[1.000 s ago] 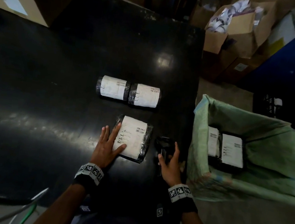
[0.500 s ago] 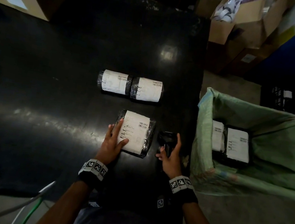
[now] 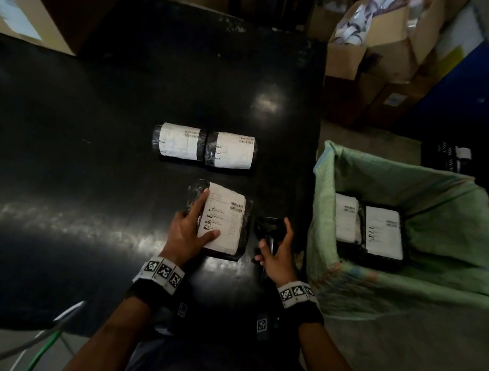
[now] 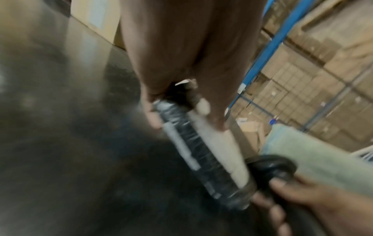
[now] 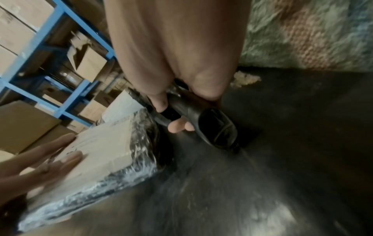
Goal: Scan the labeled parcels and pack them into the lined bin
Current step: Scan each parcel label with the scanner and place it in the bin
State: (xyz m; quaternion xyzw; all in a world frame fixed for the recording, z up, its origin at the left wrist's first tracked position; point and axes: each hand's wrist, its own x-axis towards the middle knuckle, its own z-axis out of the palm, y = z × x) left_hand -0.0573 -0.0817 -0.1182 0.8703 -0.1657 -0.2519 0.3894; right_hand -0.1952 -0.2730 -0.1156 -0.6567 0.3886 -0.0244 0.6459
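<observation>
A flat black-wrapped parcel (image 3: pixel 225 223) with a white label lies on the black table (image 3: pixel 87 131) near its front edge. My left hand (image 3: pixel 201 217) holds its left side, index finger along the edge and thumb across the label; the left wrist view shows the parcel (image 4: pixel 201 151) pinched between them. Just right of it, my right hand (image 3: pixel 275 249) grips a black handheld scanner (image 3: pixel 269 228), whose head (image 5: pixel 214 127) rests low over the table beside the parcel (image 5: pixel 113 151). Two rolled labeled parcels (image 3: pixel 178 144) (image 3: pixel 232 151) lie side by side farther back.
The green-lined bin (image 3: pixel 452 214) stands off the table's right edge with two labeled parcels (image 3: pixel 346 221) (image 3: pixel 382 233) on its bottom. Cardboard boxes stand at the back left (image 3: pixel 26 7) and back right (image 3: pixel 382 47). A cable (image 3: pixel 41 345) hangs at the near left.
My left hand shifted from lying flat beside the parcel to holding its left edge with the thumb on the label. The right hand has closed more firmly round the scanner handle.
</observation>
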